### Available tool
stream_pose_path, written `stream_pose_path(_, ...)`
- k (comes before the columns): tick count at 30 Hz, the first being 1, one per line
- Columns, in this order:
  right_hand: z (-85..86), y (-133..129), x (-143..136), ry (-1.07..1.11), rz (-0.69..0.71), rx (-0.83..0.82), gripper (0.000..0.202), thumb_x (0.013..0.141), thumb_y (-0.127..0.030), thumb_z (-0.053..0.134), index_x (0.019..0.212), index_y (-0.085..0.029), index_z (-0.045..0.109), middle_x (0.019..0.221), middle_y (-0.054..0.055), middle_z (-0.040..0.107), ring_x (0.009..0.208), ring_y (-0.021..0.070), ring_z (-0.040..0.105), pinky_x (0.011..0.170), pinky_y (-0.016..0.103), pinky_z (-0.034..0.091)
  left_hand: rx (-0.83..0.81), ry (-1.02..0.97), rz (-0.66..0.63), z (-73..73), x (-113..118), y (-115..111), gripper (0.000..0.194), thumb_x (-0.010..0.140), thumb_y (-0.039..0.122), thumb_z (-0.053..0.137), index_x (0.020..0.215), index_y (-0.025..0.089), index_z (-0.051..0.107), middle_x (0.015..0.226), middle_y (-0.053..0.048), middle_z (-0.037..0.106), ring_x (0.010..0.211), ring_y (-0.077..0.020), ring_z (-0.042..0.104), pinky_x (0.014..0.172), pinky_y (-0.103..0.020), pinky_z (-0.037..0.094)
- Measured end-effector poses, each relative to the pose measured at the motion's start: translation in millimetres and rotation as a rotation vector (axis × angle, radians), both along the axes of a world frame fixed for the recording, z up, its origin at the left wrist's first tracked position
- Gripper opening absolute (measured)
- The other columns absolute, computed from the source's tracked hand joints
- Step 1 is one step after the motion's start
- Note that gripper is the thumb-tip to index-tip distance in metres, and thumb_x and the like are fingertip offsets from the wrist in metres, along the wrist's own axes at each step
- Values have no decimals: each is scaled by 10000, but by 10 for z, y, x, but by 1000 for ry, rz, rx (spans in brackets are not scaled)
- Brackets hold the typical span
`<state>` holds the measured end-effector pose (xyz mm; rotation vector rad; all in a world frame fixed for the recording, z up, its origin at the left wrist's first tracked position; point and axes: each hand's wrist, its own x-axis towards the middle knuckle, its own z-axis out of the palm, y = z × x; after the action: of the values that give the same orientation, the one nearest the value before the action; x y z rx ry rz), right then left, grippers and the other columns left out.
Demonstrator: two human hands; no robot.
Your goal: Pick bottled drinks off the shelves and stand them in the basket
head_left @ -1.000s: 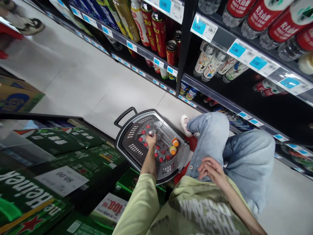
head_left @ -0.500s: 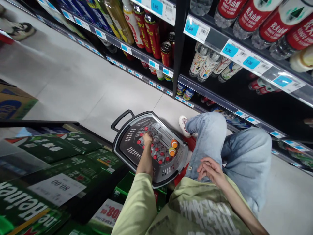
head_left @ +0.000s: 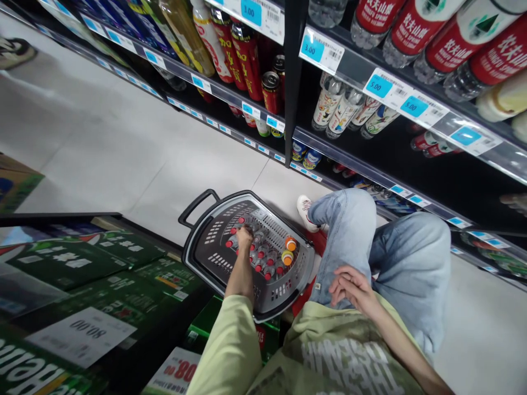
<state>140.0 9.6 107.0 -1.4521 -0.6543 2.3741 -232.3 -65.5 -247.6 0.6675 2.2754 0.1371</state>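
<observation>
My left hand reaches down into a grey-and-black shopping basket. Its fingers look closed around a clear water bottle among several others with red caps, though the hand itself hides most of the grip. Two bottles with orange caps stand at the basket's right side. In front of my lap, near the jeans, my right hand is loosely bent with its fingers partly apart and nothing in it.
Drink shelves run along the far side, with bottles, cans and price labels. Green beer cartons are stacked at the left. The basket's black handle sticks out towards the pale tiled floor. Another person's shoe shows at upper left.
The view has shifted slightly, so the basket and shelves sit a little further left. My left hand stays among the bottles, and my right hand keeps nearly the same pose.
</observation>
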Motion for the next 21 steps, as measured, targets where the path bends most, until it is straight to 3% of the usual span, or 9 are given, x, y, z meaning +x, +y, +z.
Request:
stream_pose_path(9,-71,-40,22,24,7,9,333,919,-518,735,1103,-263,625,832,23,786,607,209,758,593,327,604,-77,36,-40,31,-45,64,383,754,95,623,1126,81,709,1016,-183,686,964,-309,704,944,-389,542)
stream_pose_path(13,-29,-13,-30,-30,24,-6,360,859,-582,750,1065,-305,646,793,23,751,580,248,728,597,425,613,-104,31,-57,104,-68,100,442,706,47,643,1138,107,709,1073,-196,686,950,-316,721,917,-395,556)
stream_pose_path(17,-6,11,-69,-92,25,0,358,807,-646,738,1028,-373,673,803,53,742,590,293,727,622,514,604,-126,39,-77,272,-46,171,452,708,92,665,1158,120,696,1117,-216,687,1018,-354,720,925,-425,565)
stream_pose_path(21,-158,-70,-80,-51,37,31,399,727,-692,764,984,-404,659,743,0,738,536,301,733,580,513,595,-41,131,-82,545,72,178,501,784,232,641,1278,147,642,1359,-266,607,1337,-427,567,1092,-550,485)
